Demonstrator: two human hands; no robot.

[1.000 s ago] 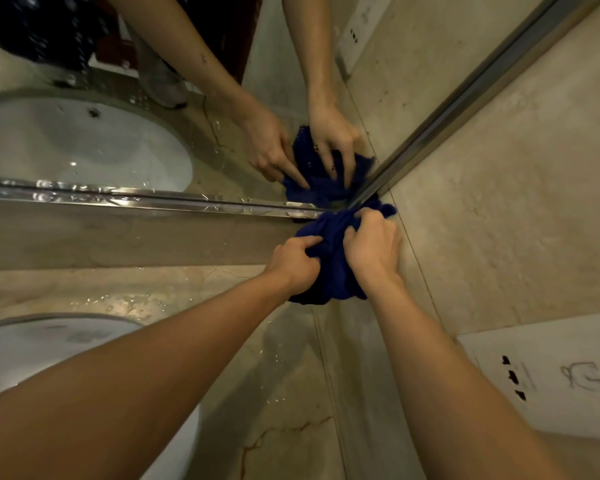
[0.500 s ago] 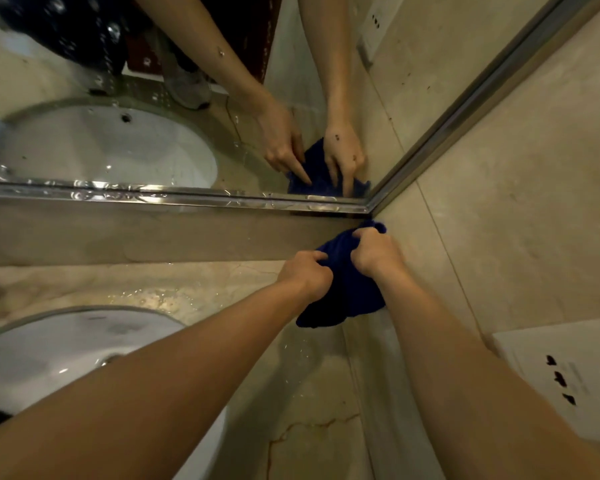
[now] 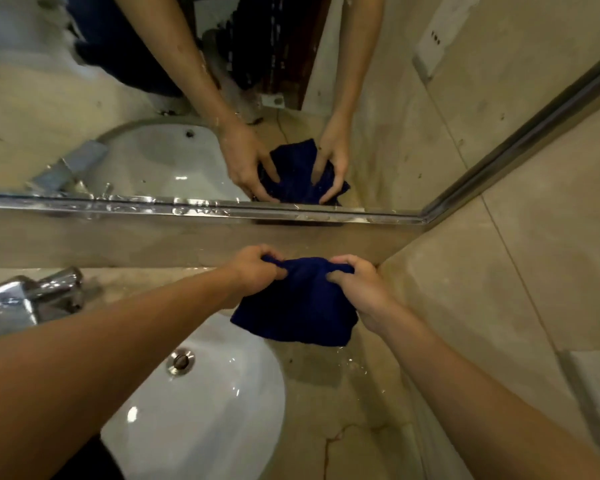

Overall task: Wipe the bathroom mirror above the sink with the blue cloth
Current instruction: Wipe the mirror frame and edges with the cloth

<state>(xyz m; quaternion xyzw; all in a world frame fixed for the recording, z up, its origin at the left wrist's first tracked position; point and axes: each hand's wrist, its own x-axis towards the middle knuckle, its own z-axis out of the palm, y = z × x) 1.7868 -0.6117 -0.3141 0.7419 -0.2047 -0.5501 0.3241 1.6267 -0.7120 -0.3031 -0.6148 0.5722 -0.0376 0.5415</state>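
Both hands grip the blue cloth by its top edge: the left hand pinches one corner, the right hand the other, fingers curled into the fabric. The cloth hangs below the mirror's metal frame, over the wet counter beside the sink, clear of the mirror. This looks like a regrip or refold between wipes. The next move calls for lifting the cloth onto the glass and pressing it flat.
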